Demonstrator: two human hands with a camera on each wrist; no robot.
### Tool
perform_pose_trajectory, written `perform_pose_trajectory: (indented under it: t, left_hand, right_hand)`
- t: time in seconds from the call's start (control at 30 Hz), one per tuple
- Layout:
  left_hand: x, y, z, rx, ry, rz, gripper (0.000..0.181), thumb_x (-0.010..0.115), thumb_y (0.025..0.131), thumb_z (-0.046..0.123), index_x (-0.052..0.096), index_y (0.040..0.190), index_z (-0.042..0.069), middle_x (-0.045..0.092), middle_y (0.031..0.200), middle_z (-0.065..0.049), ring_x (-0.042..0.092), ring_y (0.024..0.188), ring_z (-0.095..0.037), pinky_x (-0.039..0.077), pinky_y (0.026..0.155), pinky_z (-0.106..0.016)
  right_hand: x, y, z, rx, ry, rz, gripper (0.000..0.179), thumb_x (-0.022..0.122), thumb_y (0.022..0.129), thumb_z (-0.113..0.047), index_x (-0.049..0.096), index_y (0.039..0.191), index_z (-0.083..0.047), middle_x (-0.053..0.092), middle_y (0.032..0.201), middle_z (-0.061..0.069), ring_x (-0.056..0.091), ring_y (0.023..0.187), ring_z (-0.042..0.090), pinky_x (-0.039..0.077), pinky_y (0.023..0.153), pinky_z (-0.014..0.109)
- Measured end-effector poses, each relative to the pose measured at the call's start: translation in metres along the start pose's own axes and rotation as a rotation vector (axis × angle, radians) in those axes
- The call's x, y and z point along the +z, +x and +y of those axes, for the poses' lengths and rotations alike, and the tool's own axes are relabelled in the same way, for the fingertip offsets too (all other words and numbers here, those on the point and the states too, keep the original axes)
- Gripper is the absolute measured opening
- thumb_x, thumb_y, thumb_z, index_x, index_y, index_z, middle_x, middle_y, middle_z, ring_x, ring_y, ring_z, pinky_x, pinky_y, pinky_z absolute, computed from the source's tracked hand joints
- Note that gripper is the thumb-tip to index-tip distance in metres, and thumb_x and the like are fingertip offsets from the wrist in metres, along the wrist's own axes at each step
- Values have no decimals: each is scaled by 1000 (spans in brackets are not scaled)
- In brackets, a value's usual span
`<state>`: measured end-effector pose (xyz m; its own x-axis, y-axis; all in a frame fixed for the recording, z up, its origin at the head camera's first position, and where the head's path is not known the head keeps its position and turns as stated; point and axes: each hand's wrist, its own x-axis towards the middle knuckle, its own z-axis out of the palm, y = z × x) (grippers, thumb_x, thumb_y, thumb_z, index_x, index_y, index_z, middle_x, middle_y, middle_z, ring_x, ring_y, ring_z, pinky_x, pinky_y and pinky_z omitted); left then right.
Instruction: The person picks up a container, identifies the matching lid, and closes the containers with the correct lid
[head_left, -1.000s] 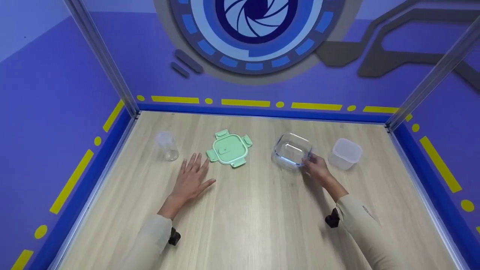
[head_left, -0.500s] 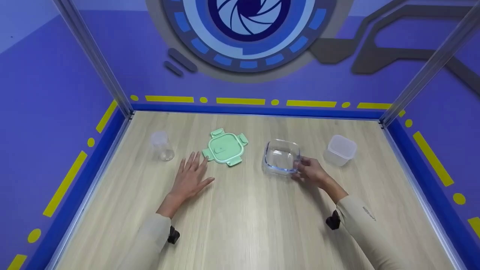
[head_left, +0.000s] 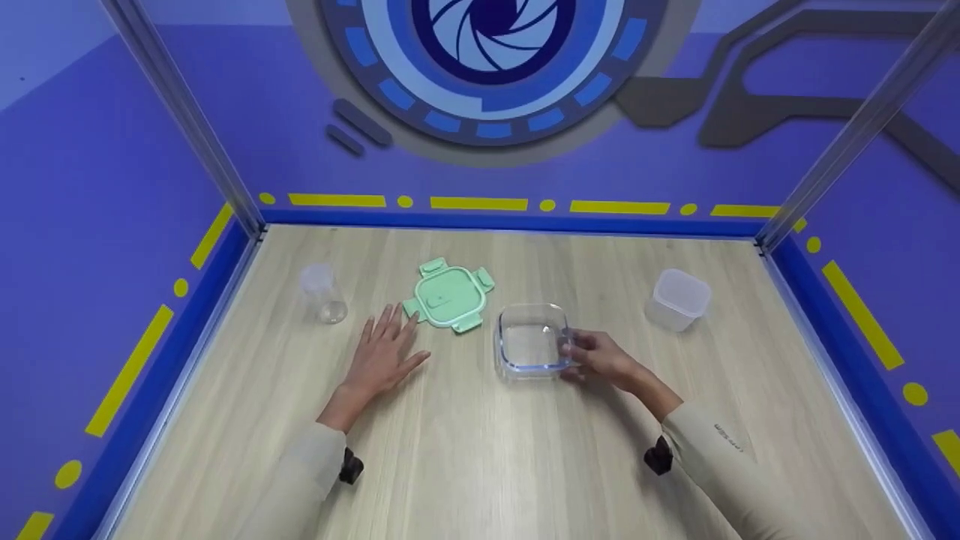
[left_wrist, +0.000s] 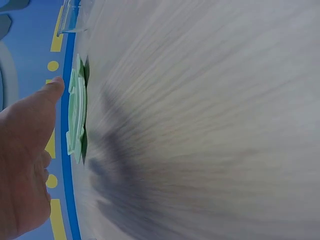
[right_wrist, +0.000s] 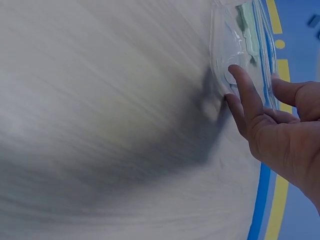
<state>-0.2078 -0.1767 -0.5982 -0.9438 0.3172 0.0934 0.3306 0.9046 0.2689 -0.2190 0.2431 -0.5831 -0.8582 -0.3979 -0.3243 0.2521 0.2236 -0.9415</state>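
My right hand (head_left: 604,360) holds the right side of a clear square glass food container (head_left: 531,369). In the right wrist view, the thumb lies at the rim of the glass container (right_wrist: 222,45) and the fingers curl along its outer wall. A pale green snap-on lid (head_left: 451,295) with flaps on its sides lies flat, left of and behind the container. My left hand (head_left: 381,360) is spread palm down with straight fingers, fingertips close to the lid's left flap; whether they touch it I cannot tell. The lid (left_wrist: 77,115) shows edge-on in the left wrist view.
A clear cylindrical jar or bottle (head_left: 324,292) is at the back left, its details hard to make out. A translucent plastic tub (head_left: 678,300) stands at the back right. Blue-purple panels (head_left: 480,176) with yellow marks border the wooden tabletop (head_left: 480,457) behind and at both sides.
My right hand has brought the glass container leftward and nearer to me, beside the green lid. The left hand and the lid have stayed about in place; the head view shifted slightly.
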Motion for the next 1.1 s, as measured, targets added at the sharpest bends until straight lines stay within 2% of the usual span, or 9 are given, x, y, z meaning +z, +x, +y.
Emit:
perform_pose_trajectory:
  t: [0.13,0.23,0.3,0.4,0.5,0.63,0.77,0.97,1.1]
  left_hand:
    - [0,9,1,-58,-48,1,71,54,103,47,34,159,8,28,166,-25,22,156,-41,21,125,-62]
    - [1,20,4,-129,-154,33,65,55,105,36,35,157,2,33,162,-28,30,152,-45,28,121,-64]
    - [3,30,7,-194,-266,33,63,53,105,30,33,157,-1,34,160,-29,32,150,-46,30,120,-62]
    - [3,46,10,-341,-473,-2,64,46,107,26,24,158,-4,31,162,-30,28,152,-45,27,124,-57]
    - [2,59,11,-519,-679,-12,63,40,107,24,18,159,-5,30,161,-30,27,153,-44,25,126,-52]
    - [-3,68,13,-683,-909,-9,62,37,107,23,15,160,-2,35,157,-28,34,150,-40,28,125,-50]
    - [-6,70,14,-773,-1127,6,60,34,107,21,14,161,3,39,156,-21,37,148,-33,27,126,-46]
    - [-7,72,18,-860,-1396,148,55,39,107,16,26,158,4,46,143,-15,47,125,-23,39,117,-39]
    - [-8,75,22,-912,-1561,205,53,41,107,16,29,157,6,43,153,-15,48,138,-23,41,118,-37]
  right_hand:
    - [8,-2,1,-23,-19,-26,54,51,106,-5,32,151,16,57,131,33,70,98,19,60,93,40]
    - [10,-3,2,-33,-16,-31,53,52,106,-6,34,150,17,59,127,29,68,99,19,61,92,40]
    - [12,-3,2,-26,-8,-22,51,52,106,-6,35,149,16,59,128,29,67,96,18,61,89,37]
    - [13,-4,3,-20,-10,-13,52,51,106,-6,34,151,15,58,130,31,65,90,16,61,82,32]
    - [15,-4,3,-15,-18,-9,52,51,107,-9,35,151,13,57,131,32,64,86,15,60,78,30]
    - [16,-4,2,-14,-29,-2,52,53,106,-11,37,150,13,58,132,31,65,92,15,61,83,32]
    - [17,-3,3,-16,-29,3,52,52,107,-10,36,150,13,56,135,33,66,99,18,61,89,36]
    - [16,-3,4,-25,-37,18,53,52,107,-11,35,151,14,54,141,35,66,104,19,61,90,36]
    - [16,-2,2,-30,-42,19,53,53,107,-11,36,150,14,54,140,35,66,99,16,61,85,32]
